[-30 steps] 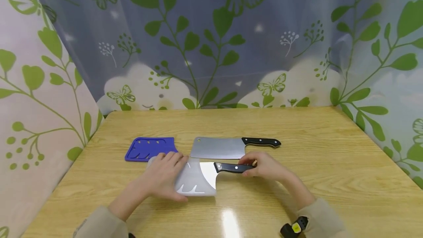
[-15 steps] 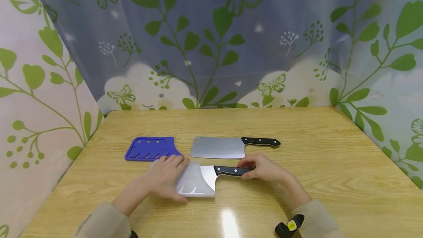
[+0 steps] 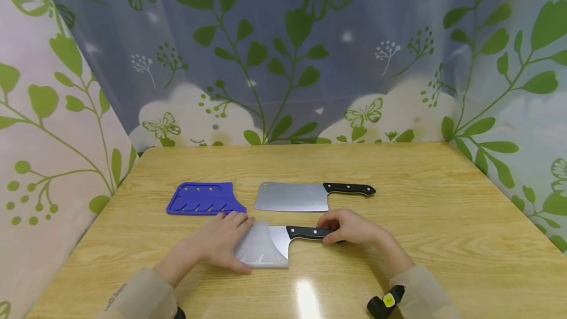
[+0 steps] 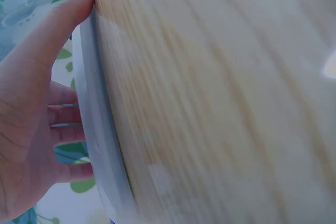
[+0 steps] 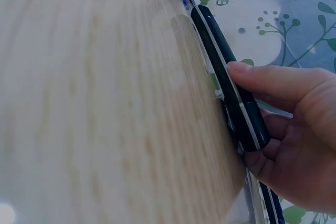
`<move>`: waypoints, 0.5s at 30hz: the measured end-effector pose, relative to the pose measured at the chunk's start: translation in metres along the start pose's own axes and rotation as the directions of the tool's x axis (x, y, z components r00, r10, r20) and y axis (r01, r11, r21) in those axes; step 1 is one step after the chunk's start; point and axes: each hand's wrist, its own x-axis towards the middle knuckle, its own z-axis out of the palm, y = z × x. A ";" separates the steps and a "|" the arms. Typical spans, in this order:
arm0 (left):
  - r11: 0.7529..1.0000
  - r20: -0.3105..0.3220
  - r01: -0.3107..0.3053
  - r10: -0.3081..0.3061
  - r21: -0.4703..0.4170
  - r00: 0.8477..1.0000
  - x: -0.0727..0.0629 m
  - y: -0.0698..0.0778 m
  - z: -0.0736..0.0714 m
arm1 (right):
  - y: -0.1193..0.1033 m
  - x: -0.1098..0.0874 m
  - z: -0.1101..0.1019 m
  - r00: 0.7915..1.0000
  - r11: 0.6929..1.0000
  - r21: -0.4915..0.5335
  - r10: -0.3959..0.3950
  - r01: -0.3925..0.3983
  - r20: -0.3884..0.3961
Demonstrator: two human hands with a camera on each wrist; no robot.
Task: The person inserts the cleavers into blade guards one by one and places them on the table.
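In the head view, a cleaver (image 3: 280, 238) with a black riveted handle lies flat near the table's front. A whitish translucent blade cover (image 3: 254, 248) is over most of its blade. My left hand (image 3: 221, 241) spans the cover, thumb at its near edge; the left wrist view shows the thumb (image 4: 79, 3) on that edge. At the handle's end, my right hand (image 3: 352, 226) pinches the handle (image 5: 226, 61) between thumb and fingers. Just behind lies a second, bare cleaver (image 3: 292, 197), its black handle to the right. A blue blade cover (image 3: 205, 198) lies left of it.
The wooden table (image 3: 434, 186) carries all these things. Behind it hangs a curtain (image 3: 283, 63) printed with leaves and butterflies, which continues down both sides. A dark strap with a small device (image 3: 385, 302) sits on the right wrist.
The covered cleaver has come down and slightly toward me, and now lies flatter on the table. Both hands have moved with it and keep their places. The second cleaver and blue cover stay put.
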 end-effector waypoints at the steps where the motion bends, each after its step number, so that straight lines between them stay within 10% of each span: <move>1: 1.000 0.005 -0.001 0.001 -0.002 1.000 0.000 0.000 -0.001 | 0.000 0.000 0.000 1.000 1.000 -0.003 -0.002 0.002 -0.001; 15: 0.998 -0.017 0.010 -0.011 -0.057 1.000 -0.003 -0.002 -0.006 | -0.004 -0.004 -0.001 0.999 0.999 0.017 0.028 -0.027 -0.029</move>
